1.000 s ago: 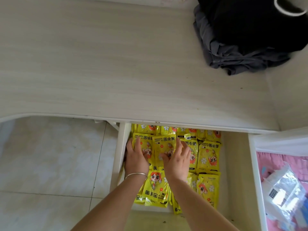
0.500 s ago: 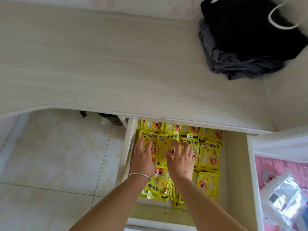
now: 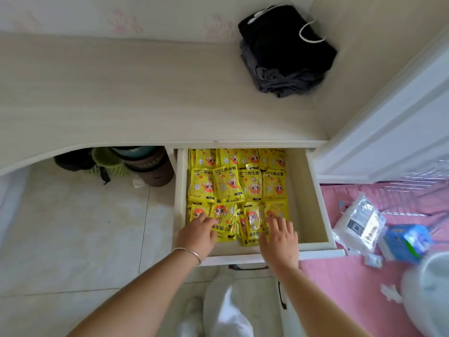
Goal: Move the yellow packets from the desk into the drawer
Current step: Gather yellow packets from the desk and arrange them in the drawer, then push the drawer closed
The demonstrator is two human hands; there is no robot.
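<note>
From the head camera, both hands reach down into the open drawer (image 3: 313,190). The left hand (image 3: 198,233) lies flat with its fingers spread on the nearest row of yellow packets (image 3: 237,186). The right hand (image 3: 279,235) is spread flat too, pressing the packets just beside it on the near right. Neither grip is pinching anything; both only push down. All the yellow packets I can see are in the drawer, in rows running away from the hands toward the back. The far rows lie neat and flat, but the ones under the hands are tipped and bunched up. The bench (image 3: 145,93) beyond the drawer has no yellow packets on it, only a pile of dark clothes (image 3: 286,57) far off at the back right. So the job looks nearly done, with only tidying left. The packets look light, thin and soft, with shiny skins that may slide over each other. I think it is best to hold one by its flat sides or its sealed edge, and press gently so the pile does not slip.
</note>
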